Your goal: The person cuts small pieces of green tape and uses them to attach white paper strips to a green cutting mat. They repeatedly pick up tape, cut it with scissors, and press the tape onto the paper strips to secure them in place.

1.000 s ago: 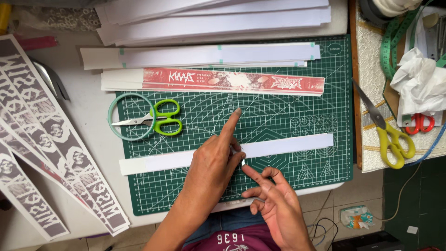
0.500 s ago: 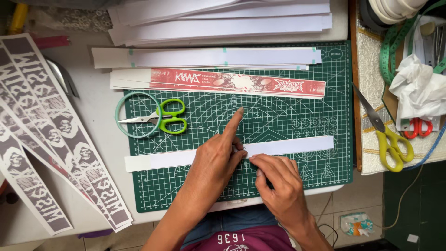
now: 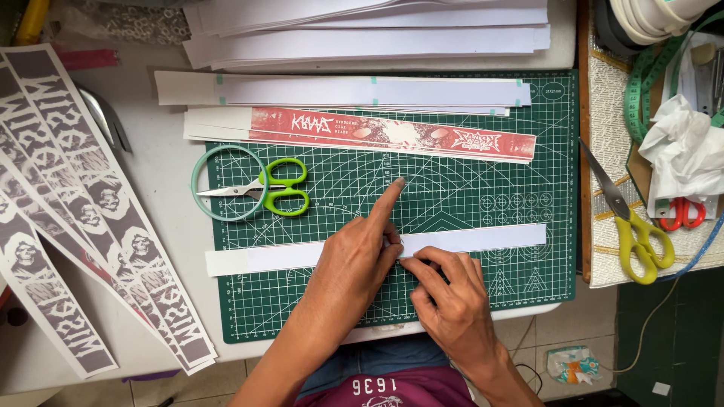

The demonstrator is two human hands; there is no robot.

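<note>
There is a single view, from a camera worn on the person's head. It looks almost straight down onto the work table, close enough that the green cutting mat [image 3: 452,188] fills the middle of the frame. The person's own forearms enter from the bottom edge, with the left hand [image 3: 354,256] and the right hand [image 3: 452,301] meeting just below the center. The table's near edge and a bit of floor show along the bottom. The top of the frame faces away from the person. No second view shares the scene.
</note>
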